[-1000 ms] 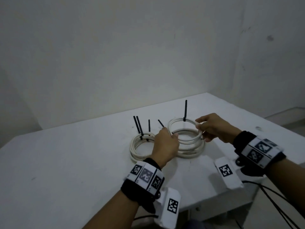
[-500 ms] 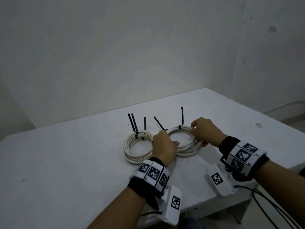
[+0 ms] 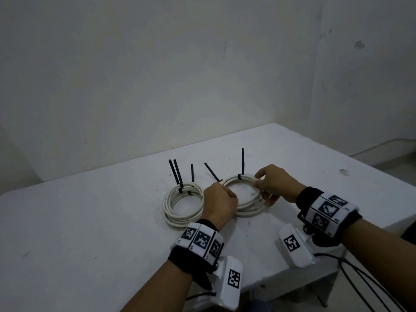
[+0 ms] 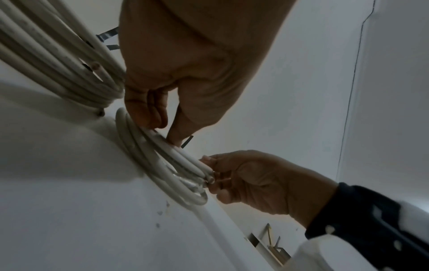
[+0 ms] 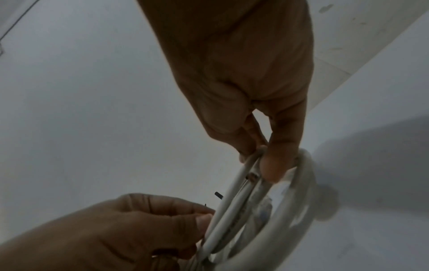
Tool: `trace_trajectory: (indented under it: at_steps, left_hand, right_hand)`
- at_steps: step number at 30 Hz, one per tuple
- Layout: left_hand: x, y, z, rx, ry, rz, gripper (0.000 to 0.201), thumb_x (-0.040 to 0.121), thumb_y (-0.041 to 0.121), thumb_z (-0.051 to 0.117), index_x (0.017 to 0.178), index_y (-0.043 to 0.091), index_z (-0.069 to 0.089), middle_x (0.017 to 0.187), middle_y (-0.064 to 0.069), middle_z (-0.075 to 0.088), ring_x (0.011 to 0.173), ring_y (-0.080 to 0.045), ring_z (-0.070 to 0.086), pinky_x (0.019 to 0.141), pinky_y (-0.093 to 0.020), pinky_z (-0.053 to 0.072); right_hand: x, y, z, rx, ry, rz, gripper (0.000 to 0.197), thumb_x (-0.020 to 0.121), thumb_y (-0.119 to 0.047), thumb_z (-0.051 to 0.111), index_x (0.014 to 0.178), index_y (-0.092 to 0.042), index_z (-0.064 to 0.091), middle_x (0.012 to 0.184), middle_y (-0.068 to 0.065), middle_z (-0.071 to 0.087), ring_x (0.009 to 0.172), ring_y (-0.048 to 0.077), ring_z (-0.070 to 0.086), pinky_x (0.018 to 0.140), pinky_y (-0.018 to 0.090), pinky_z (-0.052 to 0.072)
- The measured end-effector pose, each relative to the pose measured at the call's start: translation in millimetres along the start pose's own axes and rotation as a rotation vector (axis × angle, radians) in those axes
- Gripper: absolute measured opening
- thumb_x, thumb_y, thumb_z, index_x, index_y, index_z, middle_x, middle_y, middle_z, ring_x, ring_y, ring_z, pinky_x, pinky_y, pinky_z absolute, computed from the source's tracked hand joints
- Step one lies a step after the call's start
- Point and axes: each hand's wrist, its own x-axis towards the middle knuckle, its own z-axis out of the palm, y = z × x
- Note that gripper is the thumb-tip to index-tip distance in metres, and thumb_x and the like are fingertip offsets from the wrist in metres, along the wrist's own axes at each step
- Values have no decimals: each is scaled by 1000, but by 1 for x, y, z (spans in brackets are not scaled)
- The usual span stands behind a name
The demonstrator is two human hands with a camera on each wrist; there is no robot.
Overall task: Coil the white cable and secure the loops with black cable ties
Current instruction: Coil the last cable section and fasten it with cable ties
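Two white cable coils lie side by side on the white table (image 3: pixel 90 221). The left coil (image 3: pixel 180 203) carries several black ties (image 3: pixel 177 174) that stick up. On the right coil (image 3: pixel 247 208) one tie (image 3: pixel 242 163) stands upright and a second tie (image 3: pixel 211 172) slants out at its left side. My left hand (image 3: pixel 219 203) pinches the right coil's left side (image 4: pixel 148 139) by that slanted tie. Across the loop, my right hand (image 3: pixel 273 183) grips the coil's right side (image 5: pixel 255 176), fingers curled round the strands.
The table meets a plain wall at the back, and its right corner edge (image 3: pixel 382 219) drops off near my right wrist. Black wires (image 3: pixel 360 282) hang from the wrist cameras below the front edge. A dark mark (image 3: pixel 343 171) lies on the table at far right.
Both hands have lowered the right coil from a raised tilt until it lies nearly flat on the table. The left coil has not moved.
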Motion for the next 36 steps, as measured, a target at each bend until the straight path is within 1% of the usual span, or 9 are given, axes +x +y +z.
trace_trajectory:
  at_steps: [3, 6, 8, 12, 15, 18, 23, 30, 36]
  left_hand:
    - [-3, -2, -2, 40, -29, 31, 18, 85, -1, 57, 86, -4, 75, 93, -15, 74, 83, -14, 62, 66, -14, 43]
    - [-5, -3, -5, 77, -55, 30, 19, 87, 2, 59, 100, -1, 73, 105, -13, 70, 95, -17, 61, 79, -18, 45]
    - [-6, -5, -6, 97, -87, 39, 19, 83, 4, 65, 101, 7, 71, 97, -11, 65, 93, -21, 60, 79, -24, 46]
    - [-8, -6, -7, 136, -95, 62, 26, 78, 6, 73, 103, 3, 72, 100, -12, 68, 92, -20, 62, 74, -21, 46]
    - [-8, -4, -6, 165, -61, 106, 17, 81, 6, 70, 96, 0, 74, 94, -15, 71, 86, -21, 63, 75, -26, 51]
    - [-10, -1, -6, 179, -58, 121, 19, 83, 9, 69, 100, 1, 73, 97, -16, 70, 93, -25, 64, 72, -22, 45]
    - [-10, 0, -8, 173, -75, 113, 18, 82, 11, 71, 98, 3, 74, 95, -14, 70, 79, -17, 57, 67, -20, 39]
    - [-10, 0, -7, 184, -71, 117, 16, 83, 10, 70, 96, 1, 75, 91, -11, 69, 79, -16, 54, 77, -28, 50]
    - [-8, 1, -6, 211, -108, 111, 11, 81, 9, 70, 82, 0, 75, 86, -18, 71, 76, -21, 59, 71, -32, 51]
  right_hand:
    - [-1, 4, -2, 86, 5, -18, 25, 91, -10, 59, 109, 7, 54, 70, 13, 54, 49, 19, 56, 37, 28, 51]
    - [-2, 5, -7, 167, -24, -7, 26, 93, -17, 57, 104, 6, 53, 74, 14, 53, 51, 21, 57, 40, 28, 51]
    - [-3, 5, -12, 225, -71, 5, 23, 94, -18, 56, 100, 4, 53, 78, 17, 51, 54, 22, 58, 43, 29, 52]
    - [-8, 8, -21, 352, -169, 25, 6, 90, 0, 56, 94, 3, 53, 79, 19, 54, 56, 24, 64, 52, 35, 59]
    - [-8, 11, -18, 446, -127, 16, 16, 86, 12, 51, 100, 5, 52, 73, 23, 60, 58, 27, 65, 59, 35, 60]
    - [-9, 11, -14, 463, -91, -56, 24, 81, 18, 53, 101, 6, 52, 70, 24, 61, 57, 29, 64, 56, 31, 59]
    - [-10, 13, -3, 332, -27, -156, 34, 71, 23, 60, 97, 1, 53, 74, 22, 59, 62, 36, 62, 58, 39, 59]
    - [-7, 10, 7, -7, 59, -227, 29, 78, 10, 56, 103, -4, 61, 84, 10, 59, 65, 29, 67, 47, 26, 56]
    - [-8, 12, 2, -197, 35, -215, 20, 83, -1, 59, 100, -9, 66, 84, 2, 57, 55, 20, 62, 46, 23, 55]
